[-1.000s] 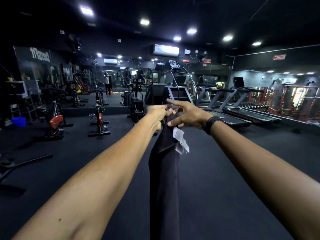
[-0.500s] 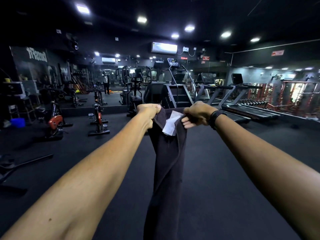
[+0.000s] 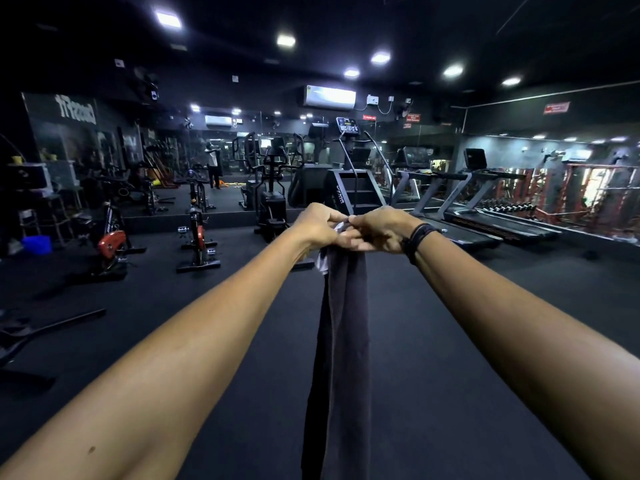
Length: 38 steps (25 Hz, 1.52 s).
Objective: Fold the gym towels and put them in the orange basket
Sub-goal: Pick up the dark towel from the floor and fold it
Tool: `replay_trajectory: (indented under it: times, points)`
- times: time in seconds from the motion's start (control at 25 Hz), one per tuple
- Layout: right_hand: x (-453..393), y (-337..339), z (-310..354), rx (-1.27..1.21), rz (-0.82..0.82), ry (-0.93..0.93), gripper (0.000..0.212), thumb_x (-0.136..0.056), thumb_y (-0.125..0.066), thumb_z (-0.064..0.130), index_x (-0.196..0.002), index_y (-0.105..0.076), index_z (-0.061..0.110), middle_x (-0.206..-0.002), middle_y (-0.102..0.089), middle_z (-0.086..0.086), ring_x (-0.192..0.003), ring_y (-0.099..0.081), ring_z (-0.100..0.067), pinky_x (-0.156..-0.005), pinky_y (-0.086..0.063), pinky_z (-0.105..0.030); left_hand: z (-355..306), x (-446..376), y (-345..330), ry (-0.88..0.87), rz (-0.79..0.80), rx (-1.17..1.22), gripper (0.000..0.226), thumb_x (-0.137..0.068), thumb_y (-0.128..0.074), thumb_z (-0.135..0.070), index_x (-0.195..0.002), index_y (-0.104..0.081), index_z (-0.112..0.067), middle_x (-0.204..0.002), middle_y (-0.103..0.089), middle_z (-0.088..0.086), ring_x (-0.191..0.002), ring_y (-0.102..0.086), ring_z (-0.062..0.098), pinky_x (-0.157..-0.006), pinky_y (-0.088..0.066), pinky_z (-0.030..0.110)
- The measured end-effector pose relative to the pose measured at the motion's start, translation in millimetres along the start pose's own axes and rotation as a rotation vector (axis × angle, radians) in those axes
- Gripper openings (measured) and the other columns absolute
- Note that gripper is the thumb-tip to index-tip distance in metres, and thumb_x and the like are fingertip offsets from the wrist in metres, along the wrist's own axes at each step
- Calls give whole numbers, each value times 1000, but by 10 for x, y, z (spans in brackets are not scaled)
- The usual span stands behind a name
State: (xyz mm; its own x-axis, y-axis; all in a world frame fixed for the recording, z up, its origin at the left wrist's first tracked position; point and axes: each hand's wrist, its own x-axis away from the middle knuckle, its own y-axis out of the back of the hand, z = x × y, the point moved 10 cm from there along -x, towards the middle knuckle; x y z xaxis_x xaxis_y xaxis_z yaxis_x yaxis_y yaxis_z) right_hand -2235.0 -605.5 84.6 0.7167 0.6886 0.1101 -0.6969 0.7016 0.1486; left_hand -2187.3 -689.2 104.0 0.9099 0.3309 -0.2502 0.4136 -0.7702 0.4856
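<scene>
Two bare arms reach straight out from the head camera, meeting at chest height over a dark rubbery floor (image 3: 433,358). Between them hangs a gym towel (image 3: 341,341), charcoal and soft-looking, gathered into a long narrow strip that drops past the bottom edge of the view. A small white tag (image 3: 322,263) pokes out just under the knuckles on its left side.

The left hand (image 3: 320,225) has its fingers curled down over the towel's top edge, gripping it. The right hand (image 3: 381,228) sits touching the left, its fingers also curled and pinching the same top edge (the two hands overlap so closely that exactly which fingers hold which fold is hard to tell). A dark band (image 3: 417,239) wraps the right wrist. Both forearms are nearly straight, elbows out of view.

Behind the hands stand a stair-climber machine (image 3: 351,188) with metal rails, two treadmills (image 3: 485,216) to the right with flat belts, and a red-and-black exercise bike (image 3: 199,233) to the left. A blue tub (image 3: 36,244) sits at the far left wall. Square ceiling lights (image 3: 285,40) glow overhead
</scene>
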Motion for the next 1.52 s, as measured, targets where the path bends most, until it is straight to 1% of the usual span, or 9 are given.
replay_trajectory:
  times: [0.24, 0.32, 0.48, 0.64, 0.8, 1.08, 1.24, 1.36, 1.52]
  points:
    - [55, 440, 491, 524, -349, 569, 23, -86, -69, 33, -70, -62, 19, -68, -66, -1, -58, -56, -13, -57, -47, -30, -295, 37, 315, -179, -76, -473, 35, -72, -83, -12, -105, -75, -16, -88, -70, -4, -83, -60, 5, -67, -42, 13]
    - [56, 342, 562, 648, -152, 743, 20, -77, -79, 35, -83, -69, 19, -81, -67, -4, -71, -59, -16, -69, -49, -32, -392, 69, 404, -233, -87, -428, 33, -74, -79, -8, -107, -74, -14, -92, -72, -1, -82, -60, 5, -63, -43, 6]
    - [-48, 132, 339, 861, 103, 685, 37, -70, -83, 42, -90, -72, 13, -96, -71, -6, -89, -66, -24, -78, -53, -36, -484, 80, 549, -259, -75, -323, 28, -78, -75, -2, -101, -75, -19, -91, -73, -2, -89, -64, 10, -86, -51, 28]
    - [-152, 446, 327, 1006, -129, 577, 27, -77, -79, 31, -66, -59, 18, -76, -62, -2, -71, -57, -16, -61, -44, -26, -407, 106, 880, -217, -209, -441, 26, -78, -76, -7, -103, -75, -17, -99, -73, -2, -91, -61, 8, -79, -47, 23]
    - [-31, 745, 515, 659, -256, 624, 30, -78, -80, 19, -68, -52, 12, -67, -55, -7, -65, -55, -20, -62, -56, -44, -111, 191, 1334, -74, -420, -621, 21, -81, -75, -20, -100, -74, -11, -100, -70, 4, -96, -59, 18, -74, -38, 21]
    - [6, 620, 588, 244, -210, 637, 28, -85, -69, 2, -89, -48, 20, -70, -68, -10, -64, -64, -21, -58, -55, -41, 281, 239, 1502, 90, -342, -20, 21, -93, -62, -25, -78, -62, -10, -75, -58, 1, -72, -52, 13, -58, -41, 22]
    - [97, 561, 621, -138, -167, 659, 15, -85, -69, 9, -93, -57, 12, -67, -72, 5, -62, -68, -6, -55, -56, -23, 286, 228, 1531, 82, -363, 317, 13, -89, -67, -25, -80, -65, -16, -81, -66, -3, -82, -59, 14, -81, -46, 27]
    - [67, 79, 226, 168, 132, 358, 37, -79, -73, 34, -110, -63, 16, -98, -74, 6, -87, -69, -8, -71, -56, -23, 177, 168, 1581, 87, -413, 503, 10, -88, -69, -23, -81, -66, -18, -73, -69, -4, -75, -62, 13, -77, -52, 28]
    - [45, -217, 17, 206, 245, 268, 17, -96, -56, 21, -82, -61, 13, -67, -68, 6, -55, -61, -2, -50, -47, -15, 329, 150, 1760, 160, -509, 687, 29, -83, -74, -25, -108, -64, -15, -90, -72, 6, -66, -68, 18, -49, -55, 32]
